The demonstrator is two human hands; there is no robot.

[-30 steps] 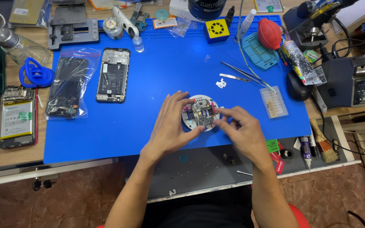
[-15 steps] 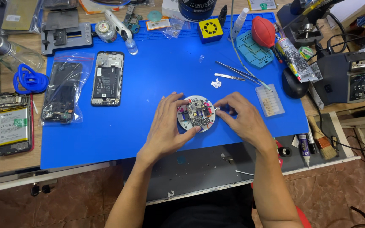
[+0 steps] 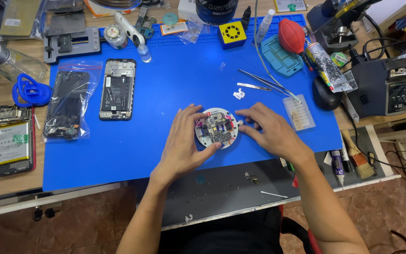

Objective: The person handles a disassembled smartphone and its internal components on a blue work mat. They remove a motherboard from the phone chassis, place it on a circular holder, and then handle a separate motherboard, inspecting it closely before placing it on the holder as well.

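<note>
Fixture: round white holder (image 3: 216, 128) with a small circuit board seated on it, pinched between both hands on the blue mat (image 3: 175, 80).
Left hand (image 3: 183, 143): fingers closed on its near rim.
Right hand (image 3: 271, 133): fingertips pressing its right edge.
Progress: board mounted; tweezers (image 3: 264, 83) beyond the right hand lie untouched.
Surroundings: opened phone (image 3: 117, 89) far left of the grip; cluttered wooden bench, tiled floor.

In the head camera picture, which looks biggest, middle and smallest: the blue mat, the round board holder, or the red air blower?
1. blue mat, by far the largest.
2. round board holder, between both hands.
3. red air blower, looks slightly smaller, but it lies farther away, so unsure.
</note>
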